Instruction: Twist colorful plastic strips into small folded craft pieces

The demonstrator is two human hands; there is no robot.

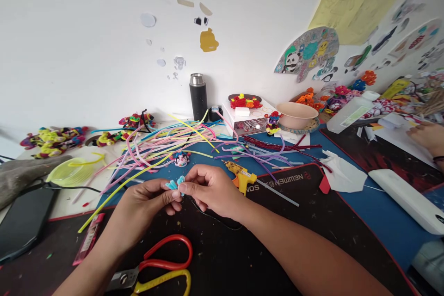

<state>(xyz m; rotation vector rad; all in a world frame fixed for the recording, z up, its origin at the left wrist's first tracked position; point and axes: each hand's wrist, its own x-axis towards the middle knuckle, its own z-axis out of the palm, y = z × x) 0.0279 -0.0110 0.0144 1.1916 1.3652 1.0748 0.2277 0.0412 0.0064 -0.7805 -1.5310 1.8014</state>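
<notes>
Between the fingertips of both hands is a small piece of bent light-blue pipe cleaner (176, 184), with short loops sticking up. My left hand (152, 199) pinches it from the left, thumb against fingers. From the other side my right hand (208, 189) grips it between thumb and forefinger. Fingers hide its lower part. Just behind the hands sits a small white, pink and blue figure (181, 159). A yellow glue gun (244, 178) lies right of my right hand, a glue stick trailing from it. Scissors (163, 266) with red and yellow handles lie below the hands.
Loose pipe cleaners (163, 141) pile up behind the hands. A black thermos (198, 99), a white box (229, 118) and a pink bowl (296, 118) stand by the wall. A phone (26, 222) lies left. Another person's hand (426, 136) is at far right.
</notes>
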